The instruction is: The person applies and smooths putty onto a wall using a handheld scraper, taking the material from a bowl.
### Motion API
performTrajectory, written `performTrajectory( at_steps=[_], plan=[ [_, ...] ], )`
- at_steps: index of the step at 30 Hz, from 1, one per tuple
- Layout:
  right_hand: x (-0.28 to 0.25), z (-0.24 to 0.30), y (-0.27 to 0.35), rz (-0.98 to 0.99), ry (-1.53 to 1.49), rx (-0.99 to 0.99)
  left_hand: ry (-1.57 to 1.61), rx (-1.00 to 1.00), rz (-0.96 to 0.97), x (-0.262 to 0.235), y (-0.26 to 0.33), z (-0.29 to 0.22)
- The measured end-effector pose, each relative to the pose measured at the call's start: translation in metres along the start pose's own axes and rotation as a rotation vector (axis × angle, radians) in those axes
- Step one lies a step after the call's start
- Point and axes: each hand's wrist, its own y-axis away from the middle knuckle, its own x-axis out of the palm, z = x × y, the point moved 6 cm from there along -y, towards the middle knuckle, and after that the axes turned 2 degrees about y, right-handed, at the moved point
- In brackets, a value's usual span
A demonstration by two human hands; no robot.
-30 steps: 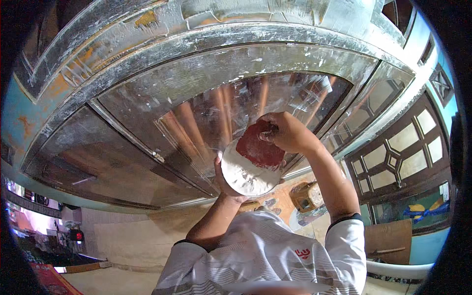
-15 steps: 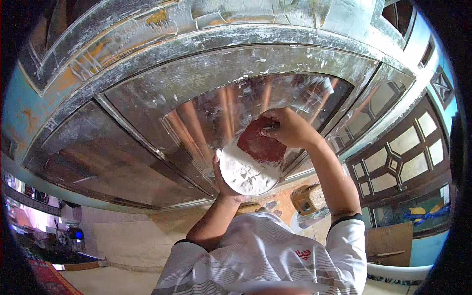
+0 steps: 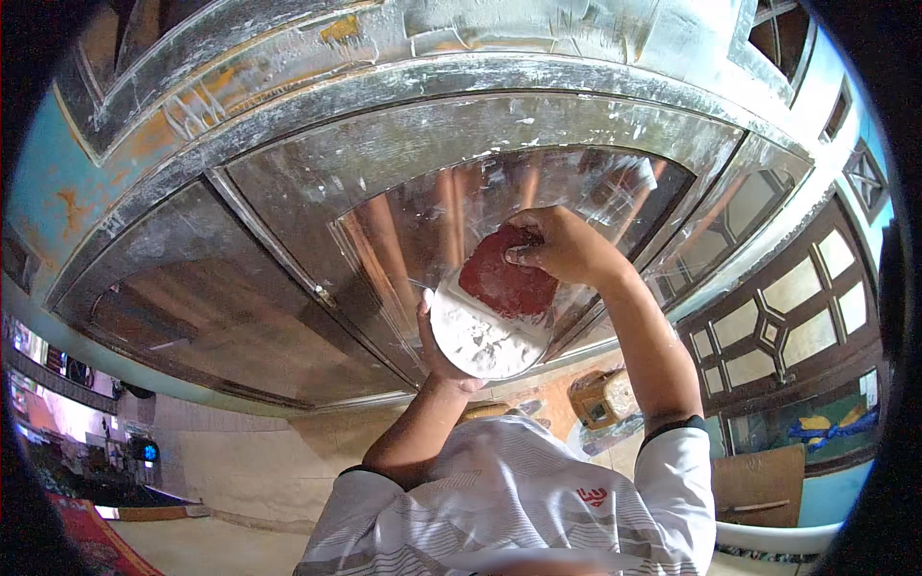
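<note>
My left hand (image 3: 442, 355) is wrapped around the left side of a round white bowl (image 3: 444, 348). White paste (image 3: 485, 344), lumpy and wet-looking, covers the inside of the bowl. From the upper right my right hand (image 3: 557, 248) pinches a flat dark-red scraper (image 3: 504, 278), thumb on its near face and fingers behind. The scraper's lower edge lies over the far side of the bowl, against or just above the paste; I cannot tell which. Whitish smears mark the red surface.
Ahead stands a dark wooden door frame (image 3: 423, 125) with glass panes (image 3: 413, 226), spotted with white. Whitish filler coats the wall (image 3: 461, 34) above. A yellowish stool (image 3: 600, 398) is on the tiled floor at right, near another paned door (image 3: 797, 307).
The scraper has shifted slightly left and down over the bowl, with my right hand still pinching it. My left hand and the bowl stay nearly in place. The view has tilted a little.
</note>
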Motion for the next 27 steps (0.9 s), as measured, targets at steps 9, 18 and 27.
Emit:
performTrajectory(
  at_steps=[9, 18, 27],
  plan=[
    [0.003, 0.007, -0.004, 0.066, 0.015, 0.054, -0.092, -0.005, -0.091, 0.006, 0.0, -0.003],
    [0.008, 0.022, -0.009, 0.097, 0.073, -0.143, -0.01, 0.007, 0.062, 0.02, -0.006, -0.005],
    [-0.04, 0.057, -0.003, 0.011, -0.099, -0.034, -0.157, 0.061, 0.065, 0.039, -0.016, -0.007]
  ],
)
